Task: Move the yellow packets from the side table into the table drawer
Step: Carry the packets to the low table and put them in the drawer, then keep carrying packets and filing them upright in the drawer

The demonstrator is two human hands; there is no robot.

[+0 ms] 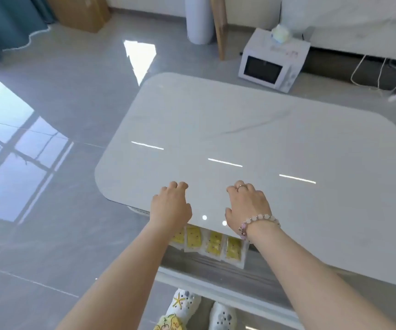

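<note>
Several yellow packets [213,242] lie side by side in the open table drawer [218,282], which sticks out below the near edge of the white table top [251,139]. Part of the row is hidden under the table top and my left wrist. My left hand [170,206] hovers over the table's near edge with its fingers curled down and holds nothing. My right hand [249,206], with a ring and a bead bracelet, hangs beside it in the same pose, also holding nothing.
A white microwave [273,60] sits on the grey floor beyond the table, with cables [378,72] to its right. A cardboard box [82,13] and a teal curtain [4,27] stand at the back left. My slippered feet [192,310] are under the drawer.
</note>
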